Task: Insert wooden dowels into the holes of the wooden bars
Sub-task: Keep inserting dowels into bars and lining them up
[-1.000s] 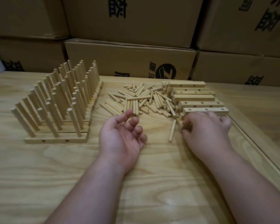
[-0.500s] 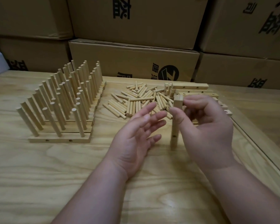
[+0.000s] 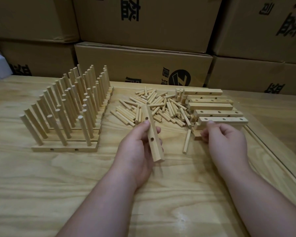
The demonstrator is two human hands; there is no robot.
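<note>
Your left hand grips a square-sectioned wooden bar, thumb on its upper face and fingers curled behind it. The bar is pale, smooth-sawn softwood with crisp edges; it points away from you, its near end lifted off the table and its far end over the dowel pile. Two round drilled holes show on its top face, both unfilled.

Your right hand hovers with loosely curled fingers at the near edge of the stack of bars. Whether the fingertips pinch anything, you cannot tell from this view. That stack is a stepped heap of the same pale bars, several showing three dark holes in a row.

Between the hands and the cartons lies a loose pile of dowels, short plain cylinders with flat cut ends, lying criss-crossed. One stray dowel lies apart from the pile, just beside your right hand.

To the left stands the finished set: bars laid side by side, each with upright dowels, forming a dense field of pegs.

The table is light plywood with bold wavy grain. Brown cardboard cartons with black print are stacked behind it.
</note>
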